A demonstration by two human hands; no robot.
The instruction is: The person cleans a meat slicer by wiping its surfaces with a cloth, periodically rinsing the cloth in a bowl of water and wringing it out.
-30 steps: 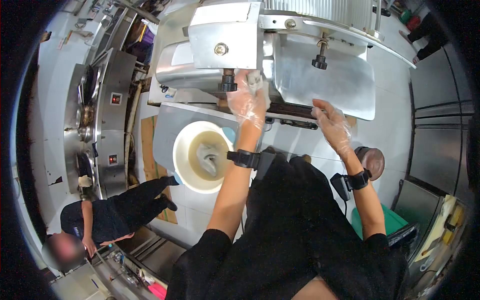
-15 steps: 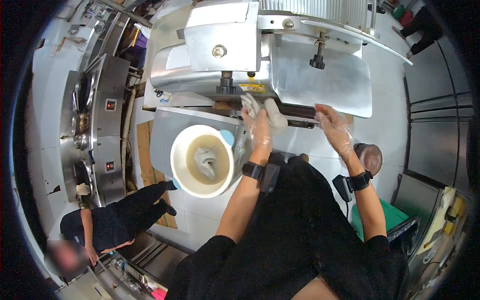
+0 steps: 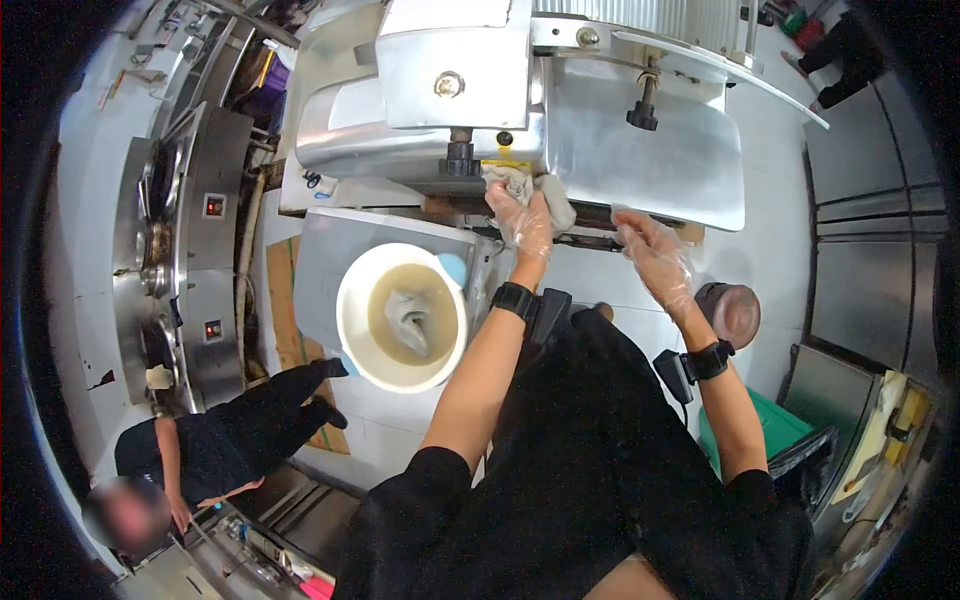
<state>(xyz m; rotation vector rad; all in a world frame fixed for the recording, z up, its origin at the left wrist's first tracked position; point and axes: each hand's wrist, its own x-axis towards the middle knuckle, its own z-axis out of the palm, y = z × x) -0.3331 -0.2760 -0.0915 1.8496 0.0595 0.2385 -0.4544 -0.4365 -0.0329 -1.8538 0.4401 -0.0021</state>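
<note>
My left hand (image 3: 522,226), in a clear plastic glove, grips a pale grey cloth (image 3: 557,203) and presses it to the front of a metal slicing machine (image 3: 420,150), just below a yellow label. Part of the cloth bulges out beside the fingers. My right hand (image 3: 655,255), also gloved, is off to the right, just below the machine's wide metal plate (image 3: 645,150). Its fingers are loosely bent and apart, with nothing visible in them. Left of my left arm, a white basin (image 3: 356,352) holds cloudy water and another grey cloth (image 3: 408,318).
The basin stands on a grey metal surface (image 3: 330,240). Black knobs stick out of the machine. A green bin (image 3: 765,430) and a round brown container (image 3: 732,315) are on the right. A person in black (image 3: 220,440) is at lower left, near stoves.
My left hand has moved up slightly and brought the cloth against the machine's front, below the label. My right hand has shifted a little to the left.
</note>
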